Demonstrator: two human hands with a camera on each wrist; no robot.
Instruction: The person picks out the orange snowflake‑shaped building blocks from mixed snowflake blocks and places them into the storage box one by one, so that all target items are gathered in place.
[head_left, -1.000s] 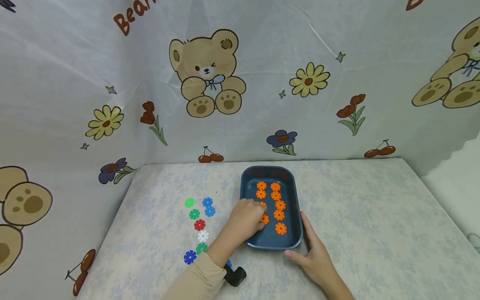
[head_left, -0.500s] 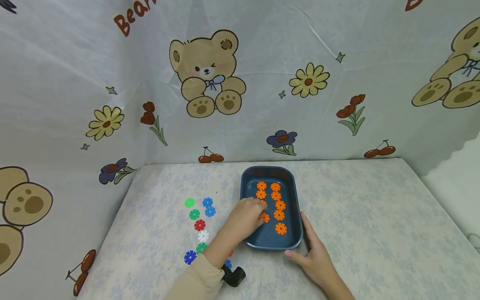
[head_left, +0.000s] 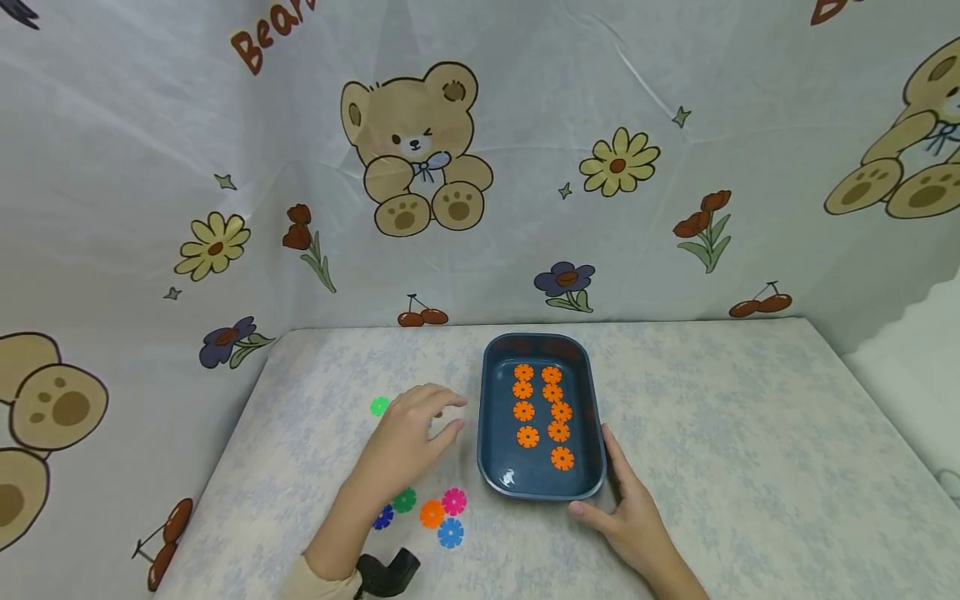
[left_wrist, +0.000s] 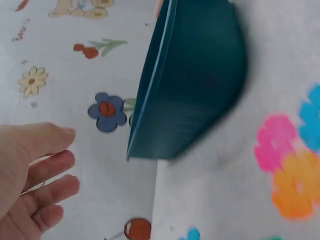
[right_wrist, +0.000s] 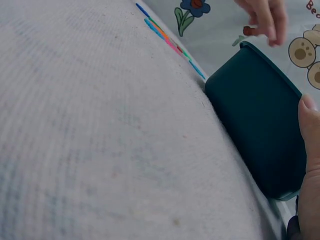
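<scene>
My left hand [head_left: 411, 429] is over the table left of the blue tray [head_left: 504, 486], thumb and fingers apart with nothing between them. In the left wrist view, its relaxed fingers [left_wrist: 52, 185] are separate from the tray. Two columns of orange notched plastic discs [head_left: 523, 411] lie flat inside the tray. Against the tray's near right corner rests my right hand [head_left: 630, 517], with straight fingers along the side and the thumb at the front. The right wrist view shows that thumb [right_wrist: 309, 115] touching the tray's rim.
Loose discs lie left of the tray, among them a light green one [head_left: 379, 406], a pink one [head_left: 453, 501], an orange one [head_left: 432, 514] and a blue one [head_left: 451, 533]. My left forearm hides others. A printed cloth [head_left: 525, 250] hangs behind the table.
My left hand has let go of an orange disc in the tray's left column and moved left, out over the table. My right hand stays at the tray's corner.
</scene>
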